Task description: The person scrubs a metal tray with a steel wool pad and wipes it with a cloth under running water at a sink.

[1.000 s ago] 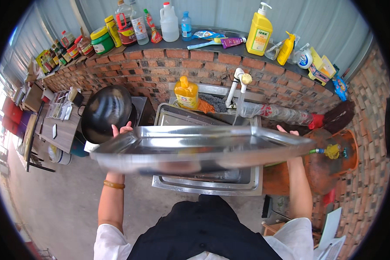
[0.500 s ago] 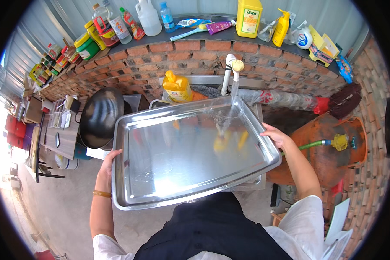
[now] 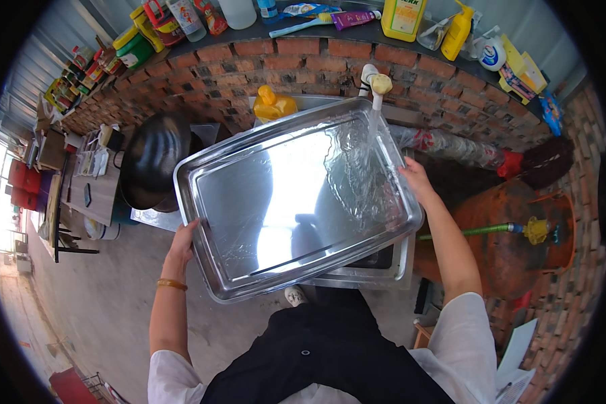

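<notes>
A large rectangular stainless steel tray [image 3: 239, 202] is held up by its two short sides, tilted, over a metal sink [image 3: 390, 273]. My left hand [image 3: 184, 244] is closed round its left rim. On the opposite side, my right hand [image 3: 416, 179] grips the right rim. Water runs from a white tap [image 3: 377, 87] into the tray's far right part and spreads in ripples over the bottom. Most of the sink is hidden under the tray. Behind the tray stands a yellow bottle [image 3: 274, 105], its lower part covered.
A black wok [image 3: 156, 161] leans at the left. To the right are a rusty orange gas cylinder [image 3: 498, 249] with a green hose and a broom with dark red bristles [image 3: 547, 160]. Bottles, a toothbrush [image 3: 303, 25] and a purple tube [image 3: 357, 20] line the ledge above the brick wall.
The tray has turned, its right side now further away and its near edge raised from my body. Water spreads across more of its bottom. Both hands keep their grip.
</notes>
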Demonstrator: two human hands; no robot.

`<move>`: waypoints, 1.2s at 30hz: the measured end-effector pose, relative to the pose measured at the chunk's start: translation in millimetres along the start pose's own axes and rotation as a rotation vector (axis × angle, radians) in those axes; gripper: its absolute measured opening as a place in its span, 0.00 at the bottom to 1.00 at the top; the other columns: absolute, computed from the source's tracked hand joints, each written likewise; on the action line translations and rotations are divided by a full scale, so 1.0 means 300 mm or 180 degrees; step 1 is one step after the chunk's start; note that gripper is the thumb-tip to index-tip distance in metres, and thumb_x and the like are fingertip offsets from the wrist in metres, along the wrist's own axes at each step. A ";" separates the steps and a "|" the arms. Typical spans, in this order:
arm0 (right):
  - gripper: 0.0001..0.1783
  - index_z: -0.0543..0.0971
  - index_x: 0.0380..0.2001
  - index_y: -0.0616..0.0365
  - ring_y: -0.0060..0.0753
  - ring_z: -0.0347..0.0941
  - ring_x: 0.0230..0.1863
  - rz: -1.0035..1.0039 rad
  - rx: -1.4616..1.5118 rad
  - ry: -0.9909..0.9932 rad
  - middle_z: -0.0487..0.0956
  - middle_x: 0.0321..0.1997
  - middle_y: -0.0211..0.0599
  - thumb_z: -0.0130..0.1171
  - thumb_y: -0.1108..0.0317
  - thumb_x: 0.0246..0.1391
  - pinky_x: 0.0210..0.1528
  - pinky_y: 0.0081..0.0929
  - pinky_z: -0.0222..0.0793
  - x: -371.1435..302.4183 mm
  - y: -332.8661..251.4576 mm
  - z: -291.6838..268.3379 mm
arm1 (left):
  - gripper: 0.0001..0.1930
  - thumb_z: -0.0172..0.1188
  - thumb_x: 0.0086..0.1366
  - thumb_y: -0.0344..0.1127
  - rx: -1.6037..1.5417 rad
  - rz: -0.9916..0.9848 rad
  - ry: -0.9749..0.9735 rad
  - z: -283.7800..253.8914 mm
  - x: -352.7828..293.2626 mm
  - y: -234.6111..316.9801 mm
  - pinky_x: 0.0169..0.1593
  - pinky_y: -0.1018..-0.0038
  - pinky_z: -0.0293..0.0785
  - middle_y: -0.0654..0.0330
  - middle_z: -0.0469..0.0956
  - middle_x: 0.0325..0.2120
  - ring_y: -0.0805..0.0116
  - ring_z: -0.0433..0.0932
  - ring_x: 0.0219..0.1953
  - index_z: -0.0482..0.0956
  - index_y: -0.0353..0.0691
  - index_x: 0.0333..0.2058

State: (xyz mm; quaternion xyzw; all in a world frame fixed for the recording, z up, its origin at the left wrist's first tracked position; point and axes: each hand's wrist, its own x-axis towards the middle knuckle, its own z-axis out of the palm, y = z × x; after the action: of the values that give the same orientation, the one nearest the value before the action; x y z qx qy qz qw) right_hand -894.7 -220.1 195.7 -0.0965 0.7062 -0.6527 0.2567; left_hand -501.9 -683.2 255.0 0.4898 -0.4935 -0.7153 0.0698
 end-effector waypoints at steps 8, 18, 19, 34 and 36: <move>0.19 0.74 0.45 0.63 0.47 0.74 0.44 -0.0024 -0.2539 0.1523 0.78 0.41 0.48 0.56 0.69 0.49 0.49 0.37 0.66 0.026 0.121 -0.069 | 0.10 0.47 0.50 0.25 -0.0336 -0.0394 0.0002 0.093 0.143 -0.262 0.32 0.64 0.77 0.53 0.74 0.25 0.59 0.76 0.26 0.72 0.29 0.32; 0.40 0.51 0.66 0.59 0.48 0.38 0.72 -0.0159 -0.3732 0.1883 0.47 0.71 0.47 0.49 0.50 0.56 0.69 0.50 0.27 -0.235 0.351 0.508 | 0.11 0.52 0.48 0.22 0.0078 -0.0018 0.0445 0.268 0.081 -0.228 0.31 0.66 0.75 0.55 0.71 0.27 0.61 0.74 0.27 0.68 0.32 0.33; 0.41 0.51 0.66 0.57 0.47 0.38 0.72 -0.0508 -0.3530 0.1261 0.47 0.71 0.45 0.50 0.50 0.55 0.69 0.51 0.27 -0.258 0.333 0.620 | 0.11 0.53 0.48 0.22 0.0128 -0.0090 0.0415 0.275 0.083 -0.234 0.33 0.65 0.76 0.54 0.70 0.29 0.61 0.74 0.29 0.67 0.32 0.34; 0.43 0.50 0.65 0.65 0.53 0.38 0.71 -0.0591 -0.3736 0.1514 0.48 0.69 0.57 0.47 0.46 0.56 0.69 0.48 0.30 0.177 0.182 0.683 | 0.11 0.58 0.59 0.30 0.0215 -0.0236 0.0512 0.320 0.128 -0.229 0.30 0.68 0.73 0.56 0.76 0.27 0.65 0.75 0.26 0.73 0.30 0.38; 0.42 0.51 0.65 0.65 0.48 0.38 0.72 -0.0742 -0.3852 0.1176 0.49 0.69 0.53 0.47 0.47 0.57 0.70 0.46 0.31 0.162 0.146 0.949 | 0.13 0.59 0.59 0.34 0.0386 -0.0328 0.0521 0.339 0.143 -0.248 0.29 0.66 0.73 0.56 0.76 0.27 0.64 0.75 0.25 0.73 0.31 0.38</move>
State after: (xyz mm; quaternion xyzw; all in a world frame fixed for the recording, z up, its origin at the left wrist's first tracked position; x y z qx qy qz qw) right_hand -788.1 -485.8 137.0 -0.1863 0.9671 -0.1684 -0.0416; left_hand -573.3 -605.9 173.6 0.5746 -0.5027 -0.6444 0.0432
